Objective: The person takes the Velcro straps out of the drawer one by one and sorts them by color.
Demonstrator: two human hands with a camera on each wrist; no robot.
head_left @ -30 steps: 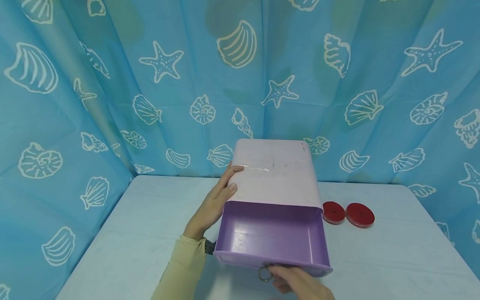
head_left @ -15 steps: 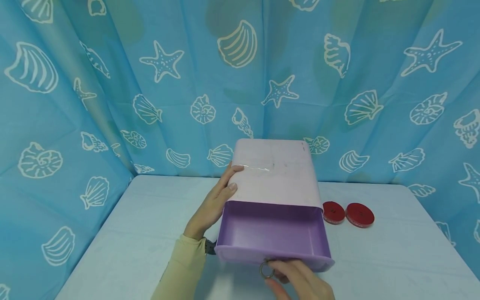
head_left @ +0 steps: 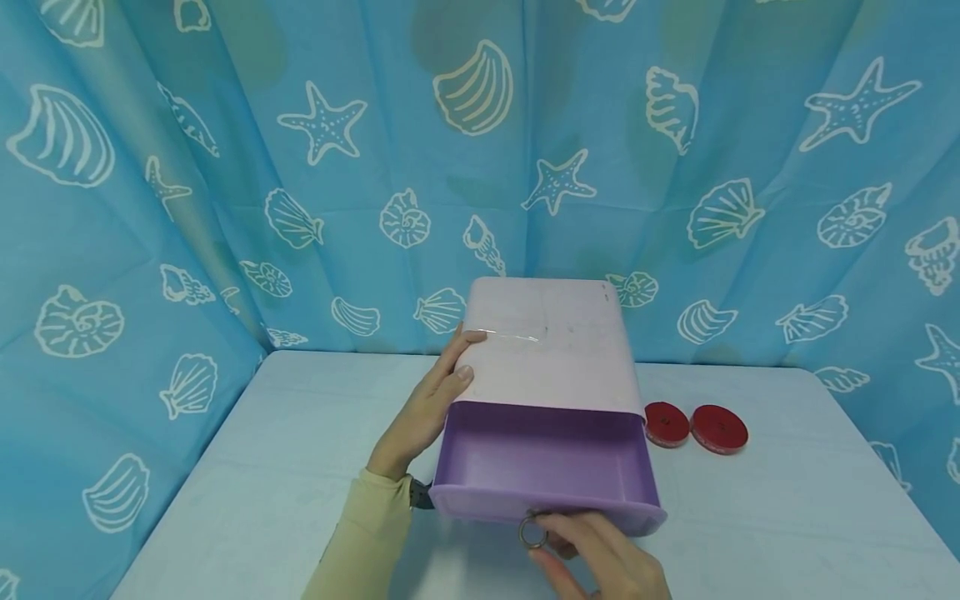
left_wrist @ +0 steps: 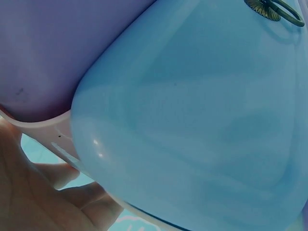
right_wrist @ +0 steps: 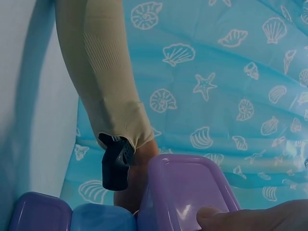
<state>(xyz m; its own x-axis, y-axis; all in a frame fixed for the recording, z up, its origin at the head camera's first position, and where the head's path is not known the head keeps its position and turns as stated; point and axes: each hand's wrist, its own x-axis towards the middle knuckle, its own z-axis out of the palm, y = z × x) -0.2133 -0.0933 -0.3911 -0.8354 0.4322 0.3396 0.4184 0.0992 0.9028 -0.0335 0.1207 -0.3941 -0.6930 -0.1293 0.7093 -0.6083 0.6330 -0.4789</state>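
Note:
A pale pink plastic drawer cabinet (head_left: 547,350) stands on the table with its purple top drawer (head_left: 546,502) pulled out; the visible inside of that drawer is bare. My left hand (head_left: 422,410) rests on the cabinet's left side, fingers and thumb extending onto its top. At the drawer's front, my right hand (head_left: 600,557) touches the purple panel beside a metal ring pull (head_left: 523,538), thumb spread below the index finger. The left wrist view shows a blue drawer (left_wrist: 192,115) beneath, closed.
Two red ribbon rolls, one nearer (head_left: 666,425) and one farther right (head_left: 720,430), lie right of the cabinet on the white-covered table (head_left: 795,500). A blue seashell curtain (head_left: 375,167) hangs behind. The lowest drawer (right_wrist: 41,211) is purple.
The purple drawer's front edge has risen slightly in view, moving a little toward the cabinet. My right hand has moved with it, and its thumb has spread from the index finger. My left hand stays put.

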